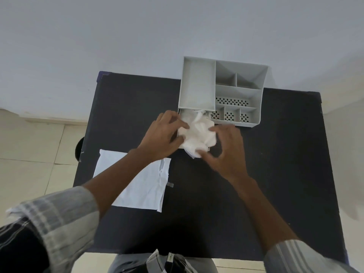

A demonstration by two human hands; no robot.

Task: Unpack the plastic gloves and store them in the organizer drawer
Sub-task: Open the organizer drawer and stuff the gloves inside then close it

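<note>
Your gloves [197, 134] are a crumpled wad sitting over the open drawer [184, 114], right between both hands; left hand [164, 135] fingers curl onto its left side, right hand [227, 152] cups the near-right edge, bit blurry; drawer's directly underneath, so I'd push down; no readable writing anywhere.

Crinkled translucent plastic gloves [198, 133], matt grey plastic organizer [199, 85], matt black table [275, 174]

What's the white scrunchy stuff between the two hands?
A crumpled bunch of plastic gloves sits between the left hand and right hand, over the open drawer, seen in the head view.
</note>
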